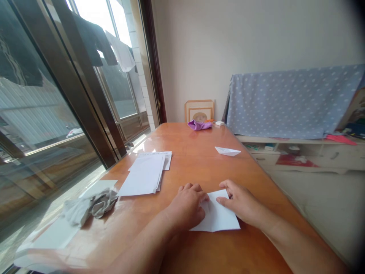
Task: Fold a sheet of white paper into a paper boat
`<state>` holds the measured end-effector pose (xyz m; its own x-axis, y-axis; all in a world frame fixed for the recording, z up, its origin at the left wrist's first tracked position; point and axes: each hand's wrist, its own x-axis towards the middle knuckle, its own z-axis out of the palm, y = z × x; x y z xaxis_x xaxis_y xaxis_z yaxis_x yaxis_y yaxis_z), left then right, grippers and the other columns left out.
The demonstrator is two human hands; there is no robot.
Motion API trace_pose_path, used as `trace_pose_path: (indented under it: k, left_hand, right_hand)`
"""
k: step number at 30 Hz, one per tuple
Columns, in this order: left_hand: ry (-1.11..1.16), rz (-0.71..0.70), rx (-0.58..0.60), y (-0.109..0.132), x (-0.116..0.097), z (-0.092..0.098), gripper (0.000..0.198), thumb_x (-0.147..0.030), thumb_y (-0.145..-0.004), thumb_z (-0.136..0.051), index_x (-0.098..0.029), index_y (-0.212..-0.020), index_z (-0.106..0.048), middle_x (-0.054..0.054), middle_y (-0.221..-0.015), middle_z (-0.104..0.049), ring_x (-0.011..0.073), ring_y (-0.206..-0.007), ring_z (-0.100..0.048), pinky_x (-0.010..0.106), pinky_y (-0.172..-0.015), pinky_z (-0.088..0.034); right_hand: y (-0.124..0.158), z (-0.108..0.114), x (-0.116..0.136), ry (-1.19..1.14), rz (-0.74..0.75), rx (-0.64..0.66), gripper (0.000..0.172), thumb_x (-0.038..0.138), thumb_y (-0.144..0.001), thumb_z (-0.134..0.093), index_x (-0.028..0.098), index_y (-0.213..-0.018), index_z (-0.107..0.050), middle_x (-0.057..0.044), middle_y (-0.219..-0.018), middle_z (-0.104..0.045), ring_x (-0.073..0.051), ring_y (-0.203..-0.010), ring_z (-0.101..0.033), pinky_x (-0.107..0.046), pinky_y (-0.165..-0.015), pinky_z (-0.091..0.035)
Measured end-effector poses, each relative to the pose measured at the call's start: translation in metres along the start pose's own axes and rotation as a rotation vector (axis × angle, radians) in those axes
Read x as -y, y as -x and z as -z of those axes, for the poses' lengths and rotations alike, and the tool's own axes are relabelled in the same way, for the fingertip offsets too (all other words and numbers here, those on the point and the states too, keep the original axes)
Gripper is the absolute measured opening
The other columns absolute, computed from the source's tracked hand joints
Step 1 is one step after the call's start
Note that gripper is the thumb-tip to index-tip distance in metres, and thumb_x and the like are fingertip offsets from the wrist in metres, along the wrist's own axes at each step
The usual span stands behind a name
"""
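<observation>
Creased white paper sheet point(221, 219) is best kept flat by left hand point(188, 205), finger grip unclear, and right hand point(242, 202), thumb apart.

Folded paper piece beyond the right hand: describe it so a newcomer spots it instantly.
Find the brown table, then its right edge. Near that edge, beyond the right hand, lies the folded paper piece. Unlike the flat paper stack leftward, it has a pointed shape.
</observation>
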<state>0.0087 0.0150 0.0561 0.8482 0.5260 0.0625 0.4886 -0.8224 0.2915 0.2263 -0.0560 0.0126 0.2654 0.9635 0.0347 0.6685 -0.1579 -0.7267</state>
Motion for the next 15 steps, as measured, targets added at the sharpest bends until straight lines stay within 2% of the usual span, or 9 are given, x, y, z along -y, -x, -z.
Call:
trace_pose_path:
  k: [3, 9, 15]
  left_hand:
    - [-0.03, -0.01, 0.0, -0.001, -0.002, -0.001, 0.04, -0.017, -0.077, -0.056, -0.031, -0.113, -0.067, 0.005, -0.107, -0.061, 0.0252, -0.096, -0.055, 0.039, -0.087, -0.047]
    - [-0.027, 0.013, -0.007, -0.002, -0.002, -0.003, 0.032, -0.033, -0.083, -0.062, -0.029, -0.114, -0.067, 0.007, -0.109, -0.06, 0.0265, -0.098, -0.055, 0.04, -0.088, -0.047]
    - [-0.022, 0.02, -0.017, -0.001, -0.003, -0.003, 0.038, -0.046, -0.084, -0.063, -0.03, -0.118, -0.065, 0.007, -0.111, -0.058, 0.0277, -0.1, -0.055, 0.042, -0.089, -0.046]
  right_hand:
    - [0.001, 0.002, -0.002, -0.034, -0.049, 0.009, 0.035, 0.042, -0.078, -0.067, 0.022, -0.105, -0.058, 0.004, -0.071, -0.055, -0.016, -0.064, -0.056, -0.027, -0.055, -0.039]
    - [0.006, 0.004, 0.01, -0.17, -0.063, -0.03, 0.024, 0.04, -0.081, -0.064, 0.024, -0.098, -0.058, 0.005, -0.066, -0.054, -0.015, -0.06, -0.055, -0.026, -0.054, -0.039]
    - [0.006, 0.006, 0.014, -0.247, -0.115, 0.0, 0.041, 0.04, -0.081, -0.066, 0.021, -0.113, -0.05, 0.007, -0.067, -0.051, -0.015, -0.061, -0.056, -0.026, -0.056, -0.041]
